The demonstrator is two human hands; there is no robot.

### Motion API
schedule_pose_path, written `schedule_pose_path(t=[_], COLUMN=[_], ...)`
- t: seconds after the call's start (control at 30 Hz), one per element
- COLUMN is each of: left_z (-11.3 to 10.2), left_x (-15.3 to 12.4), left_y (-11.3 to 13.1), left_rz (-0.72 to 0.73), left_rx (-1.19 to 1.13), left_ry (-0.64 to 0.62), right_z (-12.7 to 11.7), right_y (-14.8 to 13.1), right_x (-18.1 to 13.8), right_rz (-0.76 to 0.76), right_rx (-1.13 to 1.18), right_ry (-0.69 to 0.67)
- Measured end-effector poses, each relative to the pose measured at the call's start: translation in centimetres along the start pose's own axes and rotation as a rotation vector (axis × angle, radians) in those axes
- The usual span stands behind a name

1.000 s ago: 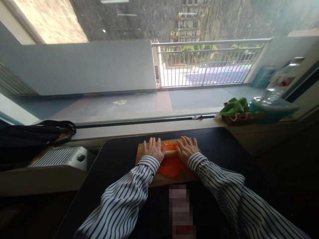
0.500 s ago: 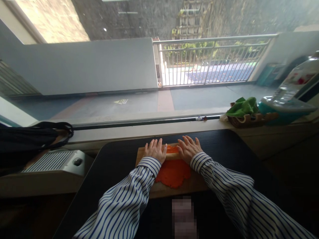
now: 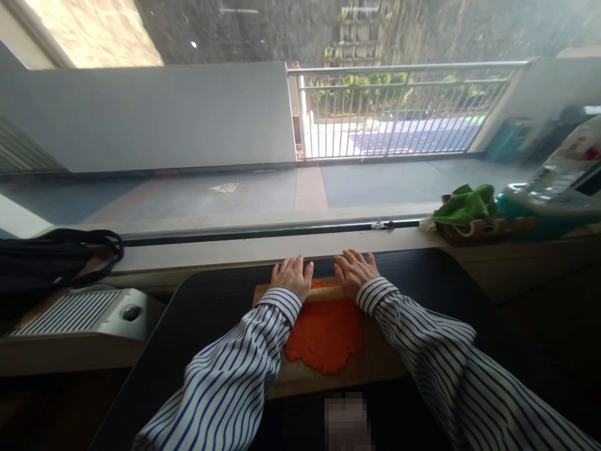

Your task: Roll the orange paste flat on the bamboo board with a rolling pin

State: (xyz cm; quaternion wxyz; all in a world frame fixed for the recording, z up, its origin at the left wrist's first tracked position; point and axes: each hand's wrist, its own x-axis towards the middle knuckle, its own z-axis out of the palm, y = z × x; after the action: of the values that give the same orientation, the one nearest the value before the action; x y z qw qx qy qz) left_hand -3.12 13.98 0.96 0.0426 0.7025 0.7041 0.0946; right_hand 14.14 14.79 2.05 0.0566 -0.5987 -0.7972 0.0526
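Note:
A flat, ragged-edged sheet of orange dough [image 3: 325, 335] lies on a wooden board [image 3: 293, 383]. Across its far part runs a pale wooden rolling pin [image 3: 325, 294], with a little orange showing beyond it. My left hand [image 3: 292, 275] rests palm down over the pin's left end, fingers stretched forward. Over the right end, my right hand [image 3: 355, 273] lies the same way, its fingers spread. Both palms hide the ends of the pin, and neither hand wraps its fingers round it.
The board sits on a black table [image 3: 197, 319] against a windowsill [image 3: 225, 252]. At right on the sill are a green cloth [image 3: 469, 203] on a brown basket [image 3: 462, 233] and a plastic bottle [image 3: 561, 166]. A black bag [image 3: 42, 269] and white radiator [image 3: 94, 319] stand left.
The board and dough sit nearer to me in the view, and more of the dough sheet shows on the near side of the pin. Both hands stay flat on the rolling pin.

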Motion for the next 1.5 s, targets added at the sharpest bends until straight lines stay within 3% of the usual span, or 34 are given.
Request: schedule_pose_path(t=[0.33, 0.6, 1.23, 1.5], left_z=[-0.4, -0.1, 0.0, -0.1], left_x=[-2.9, -4.9, 0.1, 0.1], left_y=[0.2, -0.7, -0.7, -0.8], left_rz=[0.036, 0.181, 0.096, 0.013], left_rx=[0.061, 0.094, -0.008, -0.020], left_ry=[0.005, 0.081, 0.063, -0.025], right_z=[0.5, 1.1, -0.4, -0.4], right_y=[0.0, 0.0, -0.2, -0.2], right_x=[-2.5, -3.5, 1.3, -0.5], right_rz=[0.012, -0.020, 0.038, -0.045], right_rx=[0.010, 0.013, 0.012, 0.034], right_ry=[-0.101, -0.061, -0.021, 0.095])
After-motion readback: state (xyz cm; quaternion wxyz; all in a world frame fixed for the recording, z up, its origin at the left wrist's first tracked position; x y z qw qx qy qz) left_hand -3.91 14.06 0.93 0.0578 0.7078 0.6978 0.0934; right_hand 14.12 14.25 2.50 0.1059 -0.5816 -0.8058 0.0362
